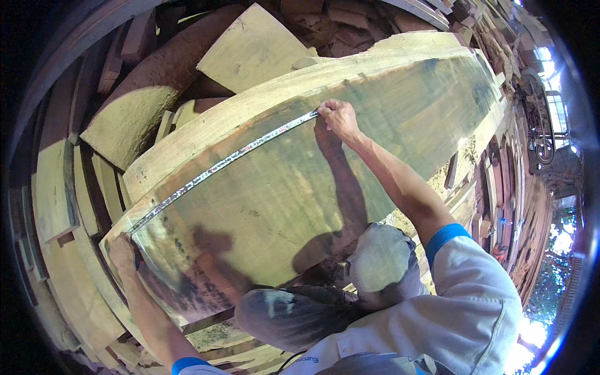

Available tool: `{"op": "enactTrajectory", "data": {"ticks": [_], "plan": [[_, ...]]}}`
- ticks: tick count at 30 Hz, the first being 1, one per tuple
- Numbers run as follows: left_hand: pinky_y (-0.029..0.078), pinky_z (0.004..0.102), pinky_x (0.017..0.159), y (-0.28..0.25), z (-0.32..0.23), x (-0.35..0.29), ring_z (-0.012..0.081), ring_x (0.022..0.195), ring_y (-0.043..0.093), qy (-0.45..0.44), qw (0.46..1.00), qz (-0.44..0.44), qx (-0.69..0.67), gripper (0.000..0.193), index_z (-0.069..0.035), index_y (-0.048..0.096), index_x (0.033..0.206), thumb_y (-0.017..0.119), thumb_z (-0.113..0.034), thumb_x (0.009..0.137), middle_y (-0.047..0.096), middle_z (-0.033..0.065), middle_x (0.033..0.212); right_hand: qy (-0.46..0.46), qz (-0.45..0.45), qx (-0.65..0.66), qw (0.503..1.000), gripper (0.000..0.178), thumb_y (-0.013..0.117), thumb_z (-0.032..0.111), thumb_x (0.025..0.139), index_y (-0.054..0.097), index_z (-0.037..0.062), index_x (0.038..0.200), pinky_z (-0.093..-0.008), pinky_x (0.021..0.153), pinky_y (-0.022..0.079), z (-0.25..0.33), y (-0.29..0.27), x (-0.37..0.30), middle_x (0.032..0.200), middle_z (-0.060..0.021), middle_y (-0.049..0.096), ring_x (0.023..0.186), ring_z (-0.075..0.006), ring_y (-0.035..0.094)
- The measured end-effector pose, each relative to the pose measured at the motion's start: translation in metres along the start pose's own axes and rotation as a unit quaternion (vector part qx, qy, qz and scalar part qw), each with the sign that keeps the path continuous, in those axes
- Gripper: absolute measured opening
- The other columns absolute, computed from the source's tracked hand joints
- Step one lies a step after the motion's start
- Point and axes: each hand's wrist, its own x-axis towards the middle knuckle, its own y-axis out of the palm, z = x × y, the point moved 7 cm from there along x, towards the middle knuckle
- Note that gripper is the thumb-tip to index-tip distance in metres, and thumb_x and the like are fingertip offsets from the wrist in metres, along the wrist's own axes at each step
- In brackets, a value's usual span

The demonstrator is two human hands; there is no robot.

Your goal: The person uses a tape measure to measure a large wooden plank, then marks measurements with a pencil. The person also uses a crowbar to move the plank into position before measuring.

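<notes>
A long wooden slab (269, 206), brown-green on its face with a pale raw edge, lies in front of me. Across its face runs a white measuring tape (231, 157) with dark markings, stretched tight from the slab's left end toward its middle. My right hand (339, 119) pinches one end of the tape between thumb and fingers, close to the far edge. At the slab's left end, my left hand (124, 251) is closed at the tape's other end. A small dark part shows beside that palm, too hidden to make out. My arms cast shadows over the wood.
Around the slab are stacked boards (59, 194) on the left, a round log (134, 119) and a pale square-cut block (253, 50) beyond it. More timber (531, 237) is piled at right. My bent knees (381, 256) are close to the slab's near edge.
</notes>
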Motion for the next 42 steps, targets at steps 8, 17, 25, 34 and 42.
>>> {"op": "enactTrajectory", "data": {"ticks": [8,17,25,34,42], "plan": [[0.052,0.0481,0.073,0.004,0.001,-0.001,0.0360,0.086,0.067,0.004,1.000,0.001,0.013,0.027,-0.008,0.065,0.097,0.051,-0.031,0.096,0.069,0.0176,0.091,-0.237,-0.024,-0.199,0.951,0.018,0.061,0.018,0.085,0.070,0.0030,0.088,-0.0420,0.066,0.050,0.024,0.009,0.017,0.072,-0.0189,0.064,0.069,-0.0367,0.063],[0.052,0.0499,0.073,0.010,0.003,-0.006,0.0388,0.084,0.066,0.002,0.998,-0.061,0.013,0.032,-0.006,0.068,0.099,0.051,-0.033,0.097,0.069,0.0195,0.090,-0.148,0.077,-0.258,0.952,0.025,0.056,0.024,0.088,0.060,-0.0001,0.084,-0.0462,0.069,0.047,-0.041,-0.061,-0.108,0.081,-0.0237,0.060,0.079,-0.0418,0.058],[0.048,0.0464,0.070,-0.023,-0.053,-0.048,0.0404,0.076,0.062,0.092,0.984,0.005,-0.152,0.037,0.000,0.065,0.088,0.050,-0.033,0.097,0.066,0.0221,0.084,0.114,-0.064,-0.115,0.985,0.015,0.060,0.016,0.092,0.056,0.0029,0.087,-0.0297,0.047,0.043,-0.163,-0.221,-0.262,0.062,-0.0012,0.050,0.053,-0.0120,0.049],[0.044,0.0411,0.072,-0.094,-0.228,-0.070,0.0342,0.076,0.059,0.216,0.893,0.015,-0.395,0.035,0.000,0.062,0.087,0.050,-0.032,0.096,0.061,0.0207,0.079,0.109,-0.157,-0.115,0.975,0.018,0.058,0.020,0.090,0.058,0.0015,0.092,-0.0301,0.052,0.046,-0.156,-0.298,-0.289,0.066,-0.0054,0.056,0.056,-0.0144,0.055],[0.044,0.0420,0.071,-0.147,-0.373,-0.058,0.0344,0.076,0.059,0.254,0.871,0.067,-0.416,0.047,-0.001,0.059,0.078,0.046,-0.043,0.094,0.061,0.0200,0.076,0.093,-0.159,-0.022,0.983,0.013,0.059,0.014,0.090,0.058,0.0017,0.092,-0.0261,0.052,0.045,-0.185,-0.320,-0.272,0.069,-0.0019,0.055,0.058,-0.0110,0.053]]}}
